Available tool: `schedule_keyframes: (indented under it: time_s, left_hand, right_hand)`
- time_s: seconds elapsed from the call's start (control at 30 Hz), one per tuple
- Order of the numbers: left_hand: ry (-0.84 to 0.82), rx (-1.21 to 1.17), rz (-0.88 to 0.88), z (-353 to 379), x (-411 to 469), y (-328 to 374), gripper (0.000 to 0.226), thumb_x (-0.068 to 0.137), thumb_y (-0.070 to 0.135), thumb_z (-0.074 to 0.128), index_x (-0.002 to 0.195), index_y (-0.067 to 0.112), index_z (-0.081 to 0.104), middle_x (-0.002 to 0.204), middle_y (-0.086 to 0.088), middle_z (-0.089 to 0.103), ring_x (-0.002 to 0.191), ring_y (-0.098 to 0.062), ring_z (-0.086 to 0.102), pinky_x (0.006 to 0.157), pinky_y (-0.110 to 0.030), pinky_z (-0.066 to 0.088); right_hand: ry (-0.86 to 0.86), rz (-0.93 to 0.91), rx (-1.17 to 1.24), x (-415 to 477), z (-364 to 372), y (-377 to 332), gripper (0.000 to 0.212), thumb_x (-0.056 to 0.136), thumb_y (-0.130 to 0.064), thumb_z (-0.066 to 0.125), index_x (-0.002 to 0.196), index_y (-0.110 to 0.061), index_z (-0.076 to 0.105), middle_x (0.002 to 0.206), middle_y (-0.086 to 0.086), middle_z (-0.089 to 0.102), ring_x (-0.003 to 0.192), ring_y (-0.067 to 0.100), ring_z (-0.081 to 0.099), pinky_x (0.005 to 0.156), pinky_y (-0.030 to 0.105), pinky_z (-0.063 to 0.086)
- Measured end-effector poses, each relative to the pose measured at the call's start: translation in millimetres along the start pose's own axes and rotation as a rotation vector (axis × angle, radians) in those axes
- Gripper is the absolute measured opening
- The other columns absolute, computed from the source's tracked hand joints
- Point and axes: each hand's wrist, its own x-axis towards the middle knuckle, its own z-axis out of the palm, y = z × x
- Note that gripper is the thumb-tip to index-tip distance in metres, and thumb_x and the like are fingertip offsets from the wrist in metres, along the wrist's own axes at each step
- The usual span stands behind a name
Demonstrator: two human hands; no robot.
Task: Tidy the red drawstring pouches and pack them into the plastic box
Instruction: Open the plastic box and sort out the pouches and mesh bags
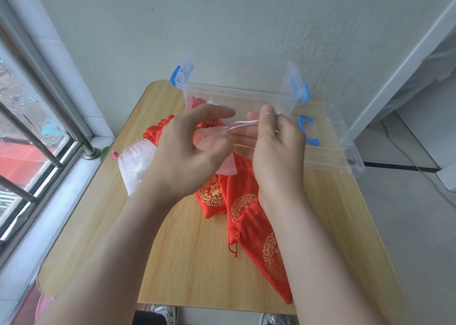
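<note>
Over the table: both hands raised above a small wooden table point(192, 263), working a pale, sheer pink pouch point(209, 139) just in front of the plastic box point(237, 95).
Left hand point(187, 151): fingers curled round the sheer pouch's gathered neck, holding it bunched.
Right hand point(276, 146): thumb and forefinger pinched on the white drawstring point(243, 124), which runs taut from the pouch's neck; looks like the mouth is being cinched.
Done: something red shows through the box's near wall at the left, probably one pouch already inside, though the plastic blurs it.
Left: at least three red pouches with gold medallions point(246, 201) lie loose and overlapping on the table below the hands; another red one point(158, 129) sits crumpled behind the left hand. Task looks early.
Others: a white mesh pouch with a pink cord point(134, 166) at the table's left; the clear lid with blue clips point(328, 142) lying right of the box, overhanging the edge.
Obstacles: box mouth open and unblocked; the tangled heap needs separating first.
</note>
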Motion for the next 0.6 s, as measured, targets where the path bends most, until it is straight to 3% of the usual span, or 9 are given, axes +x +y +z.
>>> schedule_keyframes:
  time_s: [0.07,0.17,0.3,0.37,0.43,0.5,0.6]
  left_hand:
    - [-0.024,0.023,0.049,3.0,-0.3,-1.4,0.02,0.096,0.024,0.075,0.116,0.026,0.077,0.106,0.015,0.078,0.106,-0.005,0.072,0.092,-0.031,0.055]
    - [0.015,0.052,0.056,4.5,1.0,-6.4,0.012,0.102,0.028,0.071,0.112,0.029,0.079,0.1,0.019,0.079,0.1,-0.002,0.072,0.088,-0.028,0.054]
    - [0.08,0.141,0.058,2.4,3.8,-15.4,0.013,0.104,0.023,0.067,0.103,0.022,0.081,0.085,0.016,0.077,0.088,-0.005,0.071,0.08,-0.024,0.052]
    - [0.094,0.211,0.045,2.4,3.7,-18.4,0.014,0.106,0.022,0.063,0.102,0.02,0.077,0.082,0.014,0.074,0.081,-0.005,0.066,0.071,-0.012,0.043]
    - [0.077,0.259,0.033,2.6,3.0,-19.9,0.017,0.109,0.019,0.055,0.104,0.017,0.072,0.087,0.013,0.068,0.08,-0.008,0.06,0.072,-0.01,0.039]
    - [0.024,0.264,0.028,3.5,1.9,-20.9,0.023,0.11,0.02,0.045,0.103,0.016,0.067,0.094,0.012,0.059,0.084,-0.009,0.054,0.079,-0.017,0.041]
    - [-0.032,0.25,-0.006,6.8,-0.3,-17.6,0.028,0.102,0.023,0.036,0.092,0.017,0.061,0.093,0.004,0.057,0.09,-0.02,0.054,0.083,-0.043,0.045]
  right_hand:
    - [-0.033,-0.051,-0.092,1.1,2.0,5.7,0.038,0.114,-0.035,0.048,0.095,-0.013,0.072,0.081,0.011,0.08,0.077,0.026,0.079,0.076,0.051,0.066]
    - [-0.039,-0.105,-0.152,1.4,3.4,9.6,0.037,0.11,-0.043,0.052,0.093,-0.02,0.075,0.083,0.009,0.08,0.083,0.029,0.08,0.081,0.058,0.064]
    - [0.036,-0.136,-0.181,2.5,-1.7,3.8,0.033,0.111,-0.037,0.055,0.098,-0.019,0.08,0.083,-0.015,0.077,0.079,-0.001,0.072,0.075,0.031,0.06]
    - [0.016,-0.077,-0.109,1.1,-3.4,0.1,0.033,0.112,-0.033,0.054,0.096,-0.018,0.079,0.077,-0.013,0.073,0.07,0.002,0.066,0.065,0.027,0.057]
    - [0.005,-0.024,-0.01,1.0,-3.4,-2.2,0.034,0.112,-0.032,0.053,0.094,-0.018,0.079,0.076,-0.007,0.068,0.07,0.011,0.062,0.063,0.029,0.057]
    - [0.009,0.019,0.085,2.2,-3.0,-3.3,0.036,0.113,-0.03,0.052,0.094,-0.015,0.078,0.077,-0.002,0.061,0.069,0.015,0.058,0.064,0.029,0.055]
    - [0.006,0.106,0.225,4.5,-4.2,-4.7,0.035,0.114,-0.028,0.05,0.097,-0.011,0.075,0.074,-0.001,0.059,0.065,0.011,0.058,0.062,0.027,0.054]
